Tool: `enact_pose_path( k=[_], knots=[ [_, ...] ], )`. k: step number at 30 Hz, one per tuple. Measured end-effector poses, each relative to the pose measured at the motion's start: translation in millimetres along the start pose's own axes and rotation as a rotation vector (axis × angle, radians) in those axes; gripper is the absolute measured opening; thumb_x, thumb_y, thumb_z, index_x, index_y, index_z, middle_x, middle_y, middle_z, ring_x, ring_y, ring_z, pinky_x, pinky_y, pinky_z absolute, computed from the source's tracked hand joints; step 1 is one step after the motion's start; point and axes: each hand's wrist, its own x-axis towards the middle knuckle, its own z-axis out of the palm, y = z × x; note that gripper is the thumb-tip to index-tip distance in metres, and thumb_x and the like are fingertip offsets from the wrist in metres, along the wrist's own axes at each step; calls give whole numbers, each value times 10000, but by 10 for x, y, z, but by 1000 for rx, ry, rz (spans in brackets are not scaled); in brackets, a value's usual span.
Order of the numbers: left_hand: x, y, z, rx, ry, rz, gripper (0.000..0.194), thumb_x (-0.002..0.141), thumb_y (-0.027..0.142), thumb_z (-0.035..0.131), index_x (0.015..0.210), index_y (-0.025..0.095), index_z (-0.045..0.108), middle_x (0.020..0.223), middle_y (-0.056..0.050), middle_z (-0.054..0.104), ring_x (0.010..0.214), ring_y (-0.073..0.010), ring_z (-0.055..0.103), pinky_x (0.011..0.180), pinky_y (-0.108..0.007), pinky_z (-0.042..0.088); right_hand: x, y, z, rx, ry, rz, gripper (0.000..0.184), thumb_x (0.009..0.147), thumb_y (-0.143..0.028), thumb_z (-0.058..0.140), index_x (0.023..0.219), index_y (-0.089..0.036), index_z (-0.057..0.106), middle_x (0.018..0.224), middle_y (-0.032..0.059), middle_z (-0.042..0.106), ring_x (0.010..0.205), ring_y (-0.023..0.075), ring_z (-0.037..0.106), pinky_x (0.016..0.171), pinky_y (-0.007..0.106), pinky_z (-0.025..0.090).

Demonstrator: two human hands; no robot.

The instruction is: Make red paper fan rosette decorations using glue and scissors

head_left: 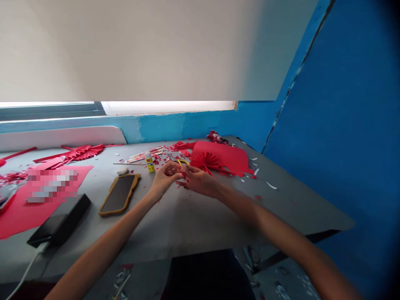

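Where left hand (165, 180) meets right hand (200, 181), red paper (184, 175), between fingers (180, 175)

- What the left hand (165, 179) and right hand (200, 182) pinch: hidden, too small to tell
- Scissors (181, 162): partly behind the fingers
- Red sheet (18, 221): patch pixelated
- Plush toy (217, 137): partly behind red paper (218, 156)

A small piece of red paper (185, 175), partly hidden and too blurred to show its shape, is pinched between the left hand (165, 179) and the right hand (200, 182)

Tan-cased phone (119, 194), black power bank (59, 220), red plush toy (218, 138)
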Motion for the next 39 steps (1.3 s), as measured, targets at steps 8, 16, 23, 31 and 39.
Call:
enact_pose_path(
  k=[8, 16, 23, 31, 39],
  knots=[
    [-20, 34, 26, 14, 18, -21, 281, 631, 306, 814, 791, 173, 625, 764, -5, 652, 712, -144, 615, 714, -253, 477, 2, -22, 33, 20, 10, -13, 218, 727, -345, 770, 865, -243, 635, 1027, -6, 618, 1009, 137, 551, 892, 301, 446],
    [-4, 25, 8, -1, -18, -36, 314, 654, 340, 805, 842, 173, 617, 792, -5, 668, 742, -146, 635, 675, -234, 487, 6, -20, -5, 39, 6, -28, 209, 725, -316, 769, 850, -231, 624, 1011, -6, 623, 1030, 144, 555, 946, 333, 438],
    [-46, 80, 60, 80, 56, 43, 245, 724, 304, 761, 882, 169, 631, 859, -14, 676, 755, -133, 641, 683, -225, 507, 13, -49, -4, 18, 104, -73, 215, 721, -287, 764, 875, -234, 623, 997, 7, 653, 1042, 171, 565, 921, 357, 427],
    [-64, 35, 63, 121, 48, 83, 231, 718, 286, 766, 888, 176, 653, 756, -4, 671, 704, -144, 654, 682, -245, 518, 44, 0, 5, -124, 249, -180, 239, 674, -322, 789, 793, -213, 613, 895, 10, 653, 998, 188, 576, 877, 341, 419],
    [-52, 41, 59, 53, 48, 8, 201, 733, 291, 748, 872, 169, 670, 877, -11, 652, 779, -128, 627, 754, -248, 527, 24, -4, 30, -388, 321, -247, 227, 754, -413, 708, 828, -226, 603, 811, -2, 575, 880, 166, 548, 843, 324, 429]
  ],
)
